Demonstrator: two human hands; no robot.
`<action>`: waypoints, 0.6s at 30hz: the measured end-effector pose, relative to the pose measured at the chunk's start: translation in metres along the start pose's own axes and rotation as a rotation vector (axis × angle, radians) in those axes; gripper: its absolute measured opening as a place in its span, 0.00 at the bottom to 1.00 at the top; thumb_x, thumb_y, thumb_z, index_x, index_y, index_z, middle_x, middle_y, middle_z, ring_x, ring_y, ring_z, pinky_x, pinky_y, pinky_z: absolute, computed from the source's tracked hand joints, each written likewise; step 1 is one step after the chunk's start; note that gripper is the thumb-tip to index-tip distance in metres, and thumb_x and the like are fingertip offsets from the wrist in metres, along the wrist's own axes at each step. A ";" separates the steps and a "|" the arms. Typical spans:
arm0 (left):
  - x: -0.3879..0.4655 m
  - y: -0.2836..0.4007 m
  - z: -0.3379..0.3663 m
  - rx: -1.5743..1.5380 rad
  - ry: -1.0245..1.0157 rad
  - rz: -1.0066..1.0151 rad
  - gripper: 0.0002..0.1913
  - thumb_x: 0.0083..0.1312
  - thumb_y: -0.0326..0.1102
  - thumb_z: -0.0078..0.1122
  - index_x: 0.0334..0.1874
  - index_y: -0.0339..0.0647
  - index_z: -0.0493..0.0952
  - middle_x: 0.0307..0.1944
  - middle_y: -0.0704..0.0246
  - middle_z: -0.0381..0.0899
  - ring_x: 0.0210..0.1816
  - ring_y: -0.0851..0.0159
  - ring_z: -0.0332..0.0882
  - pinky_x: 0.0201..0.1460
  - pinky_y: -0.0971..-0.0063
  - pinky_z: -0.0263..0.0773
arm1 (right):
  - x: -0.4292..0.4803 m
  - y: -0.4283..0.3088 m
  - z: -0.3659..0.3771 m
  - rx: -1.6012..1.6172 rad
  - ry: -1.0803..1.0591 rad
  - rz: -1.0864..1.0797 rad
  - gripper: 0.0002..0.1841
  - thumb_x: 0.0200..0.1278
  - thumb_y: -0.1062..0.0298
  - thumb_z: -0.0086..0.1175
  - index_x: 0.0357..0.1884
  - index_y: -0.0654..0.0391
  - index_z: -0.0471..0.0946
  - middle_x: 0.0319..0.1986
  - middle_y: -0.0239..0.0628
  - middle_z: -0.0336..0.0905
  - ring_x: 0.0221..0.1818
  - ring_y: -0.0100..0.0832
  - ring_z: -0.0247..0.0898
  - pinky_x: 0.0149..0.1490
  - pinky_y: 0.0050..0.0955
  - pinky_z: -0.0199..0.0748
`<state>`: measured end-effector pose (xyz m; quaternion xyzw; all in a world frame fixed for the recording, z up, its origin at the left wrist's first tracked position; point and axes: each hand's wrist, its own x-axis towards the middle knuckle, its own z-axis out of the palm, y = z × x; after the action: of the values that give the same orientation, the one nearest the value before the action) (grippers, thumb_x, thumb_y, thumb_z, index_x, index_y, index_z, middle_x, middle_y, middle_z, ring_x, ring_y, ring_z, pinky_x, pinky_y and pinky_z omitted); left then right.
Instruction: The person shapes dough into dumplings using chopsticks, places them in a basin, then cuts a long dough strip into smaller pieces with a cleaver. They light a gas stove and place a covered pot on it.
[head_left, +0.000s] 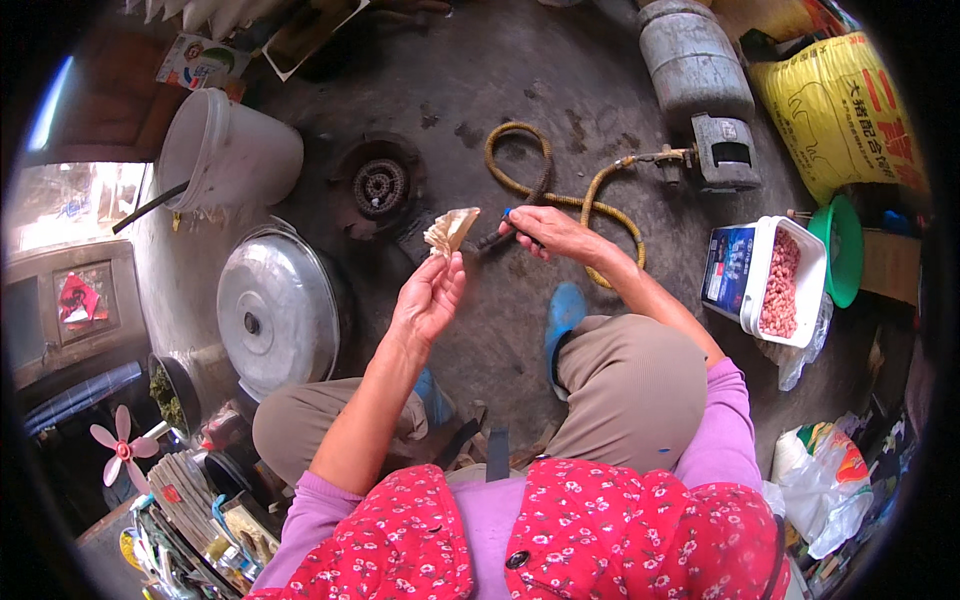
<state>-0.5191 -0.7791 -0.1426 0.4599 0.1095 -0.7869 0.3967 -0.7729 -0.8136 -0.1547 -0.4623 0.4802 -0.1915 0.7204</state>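
My left hand (435, 292) pinches a crumpled, fan-like piece of pale paper or dry husk (452, 231) by its lower end, held upright above the dark floor. Just to the right, my right hand (544, 231) is closed on a small object with a blue tip (508, 213), perhaps a lighter; most of it is hidden in the fingers. Behind the hands, on the floor, stands a round gas burner (380, 187). A yellow ribbed hose (611, 219) loops over the floor from a grey gas cylinder (694, 82), and its dark end passes below my right hand.
At left are a white plastic bucket (262, 154) and a large pot with a metal lid (281, 307). At right, a white tub (814, 281) of pink kernels stands beside a green basin (846, 251) and a yellow woven sack (829, 120). A blue shoe (568, 304) is below my right hand.
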 end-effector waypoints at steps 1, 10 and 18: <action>0.001 -0.002 0.000 0.014 0.019 0.006 0.09 0.71 0.30 0.48 0.47 0.33 0.74 0.38 0.63 0.83 0.35 0.65 0.83 0.38 0.75 0.83 | 0.001 0.001 0.001 0.006 0.024 0.033 0.30 0.70 0.36 0.38 0.41 0.56 0.77 0.22 0.21 0.65 0.23 0.16 0.61 0.27 0.17 0.61; 0.002 -0.017 0.005 0.049 -0.022 -0.087 0.11 0.72 0.34 0.48 0.47 0.32 0.75 0.38 0.64 0.83 0.34 0.68 0.83 0.37 0.73 0.82 | 0.013 0.006 0.007 -0.031 0.158 0.094 0.38 0.63 0.28 0.36 0.21 0.58 0.74 0.16 0.29 0.65 0.19 0.23 0.60 0.26 0.24 0.59; 0.001 -0.021 0.008 0.086 0.000 -0.093 0.12 0.72 0.35 0.48 0.47 0.32 0.75 0.39 0.65 0.83 0.34 0.69 0.83 0.37 0.73 0.82 | 0.017 0.014 0.008 -0.145 0.186 -0.087 0.34 0.66 0.38 0.32 0.20 0.60 0.70 0.15 0.35 0.68 0.21 0.30 0.63 0.31 0.33 0.61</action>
<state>-0.5401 -0.7703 -0.1432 0.4709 0.0971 -0.8084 0.3396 -0.7603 -0.8147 -0.1743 -0.5138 0.5372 -0.2293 0.6284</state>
